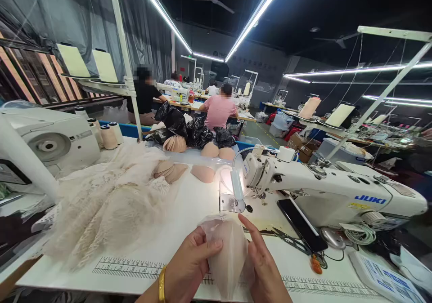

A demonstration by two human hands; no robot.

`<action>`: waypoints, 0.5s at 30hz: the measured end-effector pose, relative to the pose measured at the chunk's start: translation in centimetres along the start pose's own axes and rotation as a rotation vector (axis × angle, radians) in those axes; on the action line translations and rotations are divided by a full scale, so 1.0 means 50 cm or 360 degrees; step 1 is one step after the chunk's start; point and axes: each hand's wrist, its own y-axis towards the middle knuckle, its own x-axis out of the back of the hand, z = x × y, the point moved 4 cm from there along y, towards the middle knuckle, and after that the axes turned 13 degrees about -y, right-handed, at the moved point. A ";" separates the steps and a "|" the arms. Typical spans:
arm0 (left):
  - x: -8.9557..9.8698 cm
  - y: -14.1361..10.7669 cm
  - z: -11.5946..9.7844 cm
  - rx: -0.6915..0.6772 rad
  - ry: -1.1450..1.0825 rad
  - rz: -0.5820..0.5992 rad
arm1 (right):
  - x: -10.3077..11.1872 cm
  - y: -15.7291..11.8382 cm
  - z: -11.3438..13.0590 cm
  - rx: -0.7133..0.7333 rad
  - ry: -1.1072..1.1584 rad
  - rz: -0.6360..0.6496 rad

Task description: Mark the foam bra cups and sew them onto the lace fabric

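One cup [228, 253] | long axis, taper toward wearer (sheer-covered) | left hand [191, 260] pinching | right hand [265, 262] grip unclear

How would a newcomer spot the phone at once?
Look right to the large white sewing machine marked JUKI. Just in front of it, by a small orange charm, lies the phone. Unlike its neighbours, it is a flat black rectangle with a pale edge.

The sewing machine [313, 190] at right is white with blue lettering and a yellow label, while the cup piece [228, 253] at bottom centre is pale beige under sheer whitish fabric [216, 224]. At lower left, the cream lace [114, 213] carries what looks like a floral pattern; black ruler markings [131, 267] line the white tabletop [187, 217].
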 end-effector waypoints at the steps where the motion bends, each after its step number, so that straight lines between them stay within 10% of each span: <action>1: 0.004 0.006 -0.005 -0.0084 0.0007 -0.0101 | -0.007 -0.004 -0.009 -0.0088 0.0168 -0.0026; 6: 0.018 0.029 -0.014 -0.0396 -0.0096 -0.0497 | -0.021 -0.008 -0.028 -0.0197 0.0297 -0.0242; 15: 0.011 0.034 0.004 -0.0463 -0.0203 -0.0520 | -0.013 0.001 -0.030 -0.0258 0.0367 -0.0383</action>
